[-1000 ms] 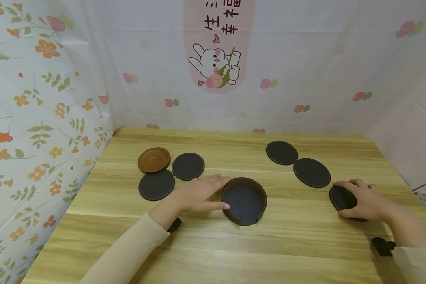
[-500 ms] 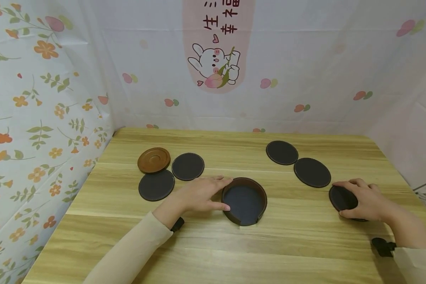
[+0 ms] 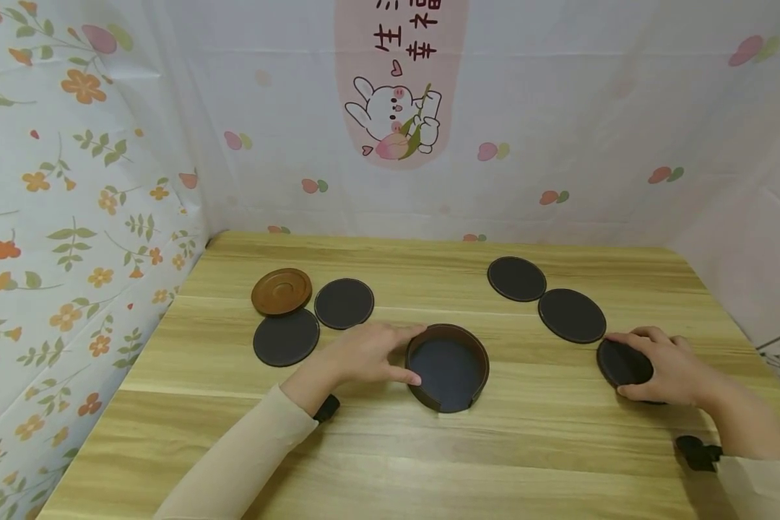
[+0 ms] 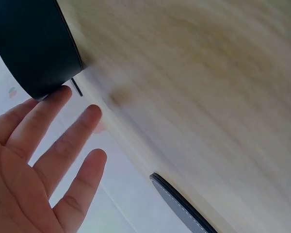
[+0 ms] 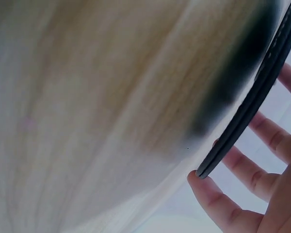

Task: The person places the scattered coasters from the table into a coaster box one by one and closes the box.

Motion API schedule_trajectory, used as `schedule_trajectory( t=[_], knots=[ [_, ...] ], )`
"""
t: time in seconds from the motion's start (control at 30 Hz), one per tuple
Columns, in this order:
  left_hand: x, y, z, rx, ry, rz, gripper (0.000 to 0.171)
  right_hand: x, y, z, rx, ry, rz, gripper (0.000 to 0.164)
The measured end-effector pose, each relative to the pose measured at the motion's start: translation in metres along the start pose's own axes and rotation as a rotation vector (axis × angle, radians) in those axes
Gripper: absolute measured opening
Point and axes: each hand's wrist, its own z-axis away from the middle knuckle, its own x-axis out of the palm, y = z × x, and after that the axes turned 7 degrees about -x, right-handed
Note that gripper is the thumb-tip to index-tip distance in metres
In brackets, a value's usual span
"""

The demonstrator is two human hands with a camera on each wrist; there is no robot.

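Observation:
My left hand (image 3: 367, 354) rests against the left side of a round dark coaster holder (image 3: 463, 339), thumb and forefinger spread at its rim. In the left wrist view, fairly straight fingers (image 4: 63, 145) touch its outer wall or lie near it. My right hand (image 3: 677, 367) grips a round black coaster (image 3: 624, 361) by its edges, the palm covering its right part. In the right wrist view that coaster (image 5: 247, 107) appears layered at the edge, over a dark shadow; whether it is one or two stacked cannot be told. The holder has a gap at its front.
Two black coasters, one farther back (image 3: 516, 279) and one nearer (image 3: 572, 315), lie at the back right. At left are two more, one right (image 3: 344, 303) and one front (image 3: 286, 339), and a brown wooden saucer-like disc (image 3: 282, 291) overlapping the front one. Printed cloth (image 3: 266, 130) hangs behind.
My right hand has shifted slightly left with the coaster in the last half second. The left hand has edged a little right along the holder, which stays in place.

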Motion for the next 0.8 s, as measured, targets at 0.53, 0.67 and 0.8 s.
schedule_trajectory(
  t=[0.53,0.67,0.8],
  knots=[
    [-0.002,0.005,-0.001,-0.058,-0.011,0.023,0.086,0.000,-0.005,0.003,-0.056,0.075,-0.036,0.085],
    [-0.003,0.005,-0.001,-0.056,-0.020,0.040,0.086,0.001,-0.007,0.004,-0.063,0.091,-0.033,0.085],
    [-0.002,0.005,-0.002,-0.057,-0.026,0.055,0.086,0.000,-0.012,0.004,-0.079,0.120,-0.039,0.083]
  ],
)
